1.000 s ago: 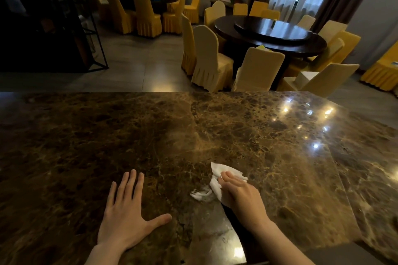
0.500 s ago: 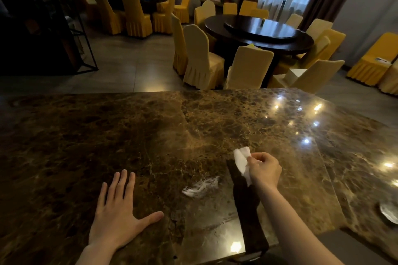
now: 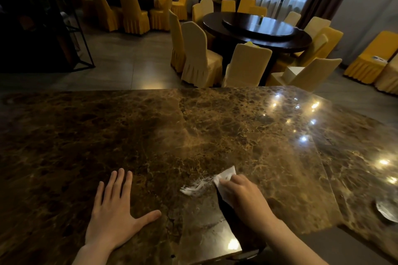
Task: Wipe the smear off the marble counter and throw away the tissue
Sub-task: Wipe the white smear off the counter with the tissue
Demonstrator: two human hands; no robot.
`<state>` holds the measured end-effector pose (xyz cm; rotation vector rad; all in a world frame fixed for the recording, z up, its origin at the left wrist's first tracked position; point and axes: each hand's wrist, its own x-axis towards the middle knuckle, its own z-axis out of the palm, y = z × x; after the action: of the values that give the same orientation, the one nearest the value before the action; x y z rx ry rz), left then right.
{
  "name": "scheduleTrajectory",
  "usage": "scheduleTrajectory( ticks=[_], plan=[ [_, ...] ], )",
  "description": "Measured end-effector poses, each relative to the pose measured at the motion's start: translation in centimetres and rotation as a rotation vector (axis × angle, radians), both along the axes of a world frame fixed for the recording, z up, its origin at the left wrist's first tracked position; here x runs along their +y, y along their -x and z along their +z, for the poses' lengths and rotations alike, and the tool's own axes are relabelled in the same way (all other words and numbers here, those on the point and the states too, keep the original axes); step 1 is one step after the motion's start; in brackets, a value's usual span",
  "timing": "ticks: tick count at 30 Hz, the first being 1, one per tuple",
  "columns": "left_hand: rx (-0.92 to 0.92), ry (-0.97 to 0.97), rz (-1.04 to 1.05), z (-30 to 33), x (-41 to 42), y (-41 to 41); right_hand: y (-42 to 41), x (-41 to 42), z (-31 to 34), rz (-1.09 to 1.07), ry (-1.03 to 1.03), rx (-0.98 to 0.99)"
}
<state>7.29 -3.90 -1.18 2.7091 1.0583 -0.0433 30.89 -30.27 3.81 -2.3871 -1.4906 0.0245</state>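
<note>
A white streaky smear (image 3: 195, 187) lies on the brown marble counter (image 3: 150, 135), near its front edge. My right hand (image 3: 244, 197) presses a crumpled white tissue (image 3: 225, 179) flat on the marble at the smear's right end. The tissue touches the smear. My left hand (image 3: 114, 211) rests palm down on the counter to the left of the smear, fingers spread, holding nothing.
A small shiny dish (image 3: 386, 211) sits at the counter's right end. Beyond the far edge stand round dark dining tables (image 3: 256, 28) ringed by yellow-covered chairs (image 3: 200, 56). A dark metal shelf frame (image 3: 71, 28) stands at the left.
My right hand, lifted with the tissue half a second ago, has come back down left onto the marble at the smear's right end. My left hand has stayed flat.
</note>
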Motion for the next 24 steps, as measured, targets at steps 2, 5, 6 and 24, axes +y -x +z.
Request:
scheduleTrajectory(
  ticks=[2,5,6,24],
  plan=[
    [0.002,0.002,0.002,0.0,0.0,-0.1,1.1,-0.8,-0.5,0.045,-0.022,0.005],
    [0.002,-0.008,0.011,-0.3,0.0,-0.2,0.0,-0.2,-1.5,0.035,-0.041,-0.006],
    [0.007,-0.009,0.007,-0.4,0.0,-0.1,-1.1,0.7,-1.7,0.003,-0.055,-0.01],
    [0.025,-0.01,0.002,-0.4,0.1,-0.1,1.2,-1.2,-1.9,0.014,-0.211,0.046]
  ],
)
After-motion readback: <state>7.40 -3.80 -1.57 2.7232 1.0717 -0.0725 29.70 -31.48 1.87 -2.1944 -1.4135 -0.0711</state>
